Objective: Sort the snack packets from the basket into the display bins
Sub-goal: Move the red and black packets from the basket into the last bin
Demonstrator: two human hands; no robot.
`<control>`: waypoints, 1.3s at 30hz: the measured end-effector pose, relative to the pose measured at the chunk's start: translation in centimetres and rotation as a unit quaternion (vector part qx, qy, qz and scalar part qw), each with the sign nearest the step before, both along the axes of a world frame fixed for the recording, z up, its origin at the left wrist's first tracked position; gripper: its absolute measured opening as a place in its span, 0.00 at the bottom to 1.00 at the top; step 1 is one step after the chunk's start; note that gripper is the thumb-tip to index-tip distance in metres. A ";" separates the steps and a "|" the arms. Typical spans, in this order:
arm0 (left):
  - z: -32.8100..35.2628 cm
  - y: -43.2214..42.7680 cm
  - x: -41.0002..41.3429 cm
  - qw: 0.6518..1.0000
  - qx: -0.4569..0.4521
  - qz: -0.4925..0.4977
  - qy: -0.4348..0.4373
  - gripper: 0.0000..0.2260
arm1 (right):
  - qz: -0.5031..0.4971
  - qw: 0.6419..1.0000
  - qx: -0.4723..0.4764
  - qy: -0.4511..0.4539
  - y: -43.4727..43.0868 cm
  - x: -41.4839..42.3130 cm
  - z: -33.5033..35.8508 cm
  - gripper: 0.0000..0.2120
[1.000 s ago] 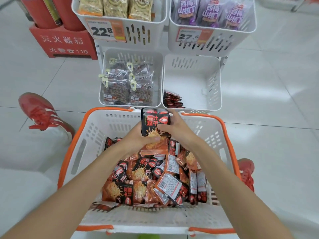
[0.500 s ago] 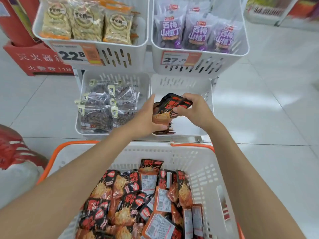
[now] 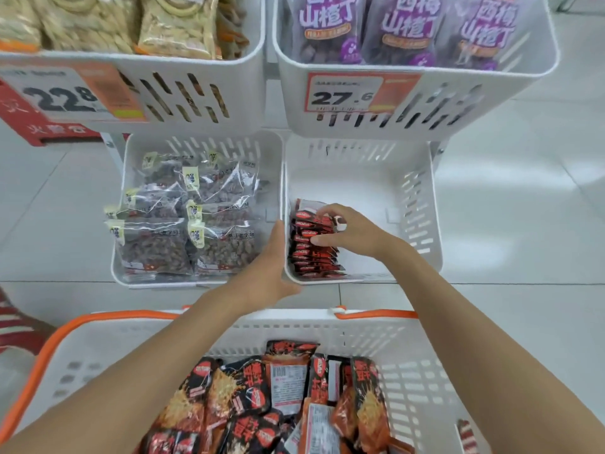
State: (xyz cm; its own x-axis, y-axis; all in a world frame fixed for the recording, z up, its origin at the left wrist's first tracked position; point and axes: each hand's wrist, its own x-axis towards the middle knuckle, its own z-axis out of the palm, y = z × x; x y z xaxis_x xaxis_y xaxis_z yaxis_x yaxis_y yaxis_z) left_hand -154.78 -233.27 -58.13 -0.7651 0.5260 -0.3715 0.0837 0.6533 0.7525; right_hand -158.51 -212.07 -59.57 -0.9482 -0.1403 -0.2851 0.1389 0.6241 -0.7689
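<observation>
A white basket with orange rim (image 3: pixel 108 317) sits nearest me, holding several red-and-black snack packets (image 3: pixel 288 398). In the lower right display bin (image 3: pixel 422 204) a row of the same packets (image 3: pixel 312 253) stands on edge against its left wall. My right hand (image 3: pixel 352 232) is inside that bin, fingers curled over the top of the row and gripping the packets. My left hand (image 3: pixel 271 273) is at the bin's front left corner, outside the wall, fingers together and flat, holding nothing.
The lower left bin (image 3: pixel 131 270) is packed with clear bags of brown snacks. Upper bins hold yellow packets (image 3: pixel 173 24) and purple packets (image 3: pixel 409 27), with price tags 22.8 (image 3: pixel 65 96) and 27.6 (image 3: pixel 343 93). A red shoe (image 3: pixel 16 326) rests on the tiled floor at left.
Both hands carried a packet from the basket up to the lower right bin. The right hand now presses it into the row; the left hand has let go and rests at the bin's corner.
</observation>
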 end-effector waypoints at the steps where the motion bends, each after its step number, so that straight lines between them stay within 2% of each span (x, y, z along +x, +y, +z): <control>1: -0.3 -0.2 -0.1 1.000 0.007 0.003 0.002 0.45 | 0.009 1.000 0.000 0.010 -0.4 -0.2 -0.1 0.22; 5: -0.4 -0.1 -0.1 1.000 0.017 0.008 0.025 0.42 | 0.009 1.000 0.019 0.000 -0.3 -1.4 -3.4 0.29; 9: 0.2 -0.1 0.2 0.999 0.026 0.028 0.023 0.38 | -0.010 1.000 0.014 0.010 -1.0 0.0 -0.8 0.26; 13: 1.5 -1.0 0.8 0.996 0.046 0.075 0.006 0.36 | -0.060 0.994 0.045 0.075 -1.6 3.0 1.2 0.28; 16: 2.7 -2.1 2.6 0.994 0.042 0.094 0.048 0.33 | -0.115 0.982 0.010 0.146 -3.5 6.8 3.6 0.23; 18: 3.5 -3.0 4.4 0.988 0.049 0.105 0.098 0.28 | -0.144 0.969 -0.003 0.201 -5.4 10.0 5.0 0.19; 21: 3.8 -5.3 7.8 0.976 0.037 0.095 0.192 0.18 | -0.135 0.965 -0.016 0.226 -8.0 15.0 5.3 0.15; 23: 3.3 -7.6 10.2 0.975 0.026 0.086 0.203 0.18 | -0.094 0.978 -0.009 0.187 -9.1 17.9 4.4 0.12; 25: 2.3 -10.2 12.6 0.981 0.018 0.099 0.163 0.19 | -0.034 0.995 0.014 0.092 -9.8 20.1 2.7 0.12; 28: 0.8 -14.0 15.8 0.987 -0.009 0.131 0.097 0.21 | 0.117 0.988 0.065 -0.074 -10.7 22.7 -0.2 0.25; 30: -0.1 -16.3 17.5 0.986 -0.028 0.151 0.063 0.22 | 0.161 0.972 0.092 -0.143 -11.8 23.9 -2.2 0.32; 33: -1.2 -18.5 19.1 0.983 -0.031 0.180 0.029 0.25 | 0.104 0.972 0.072 -0.199 -14.4 24.3 -4.4 0.42; 36: -1.3 -19.4 20.0 0.980 -0.025 0.198 0.009 0.24 | -0.049 0.973 0.009 -0.226 -16.8 23.1 -5.6 0.46; 37: -1.3 -19.5 20.1 0.979 -0.023 0.203 0.006 0.24 | -0.093 0.966 -0.015 -0.239 -17.3 22.6 -6.0 0.43; 38: -1.4 -19.7 20.3 0.978 -0.024 0.207 0.004 0.24 | -0.120 0.960 -0.034 -0.251 -17.8 22.2 -6.8 0.36; 39: -1.5 -19.9 20.4 0.978 -0.023 0.209 0.004 0.24 | -0.127 0.957 -0.041 -0.258 -18.3 22.0 -7.6 0.23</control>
